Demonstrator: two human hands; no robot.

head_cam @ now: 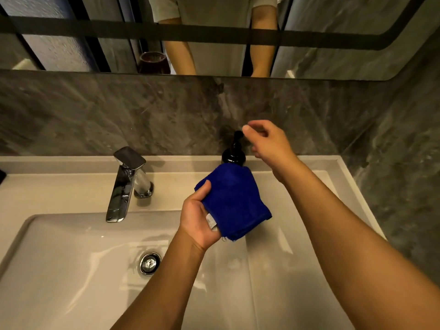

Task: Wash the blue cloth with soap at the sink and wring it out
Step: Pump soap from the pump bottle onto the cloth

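Sink (71, 270) basin nearest, drain (150, 263) at centre, dry-looking. Left hand (198, 220) over the basin's right side, grip closed round a folded blue cloth (234, 198), thumb on top. Chrome tap (127, 184) to its left. Farther back, right hand (269, 142) loosely curled, holding nothing, just above the black soap pump (234, 151) on the bench (59, 186). Mirror (71, 44) beyond.

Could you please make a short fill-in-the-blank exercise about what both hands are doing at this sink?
1. The left hand holds a folded cloth of ______ colour.
2. The right hand hovers over the pump of the black ______.
3. The chrome faucet stands to the ______ of the cloth.
4. No ______ is running from the faucet into the sink basin.

Missing words: blue; soap dispenser; left; water
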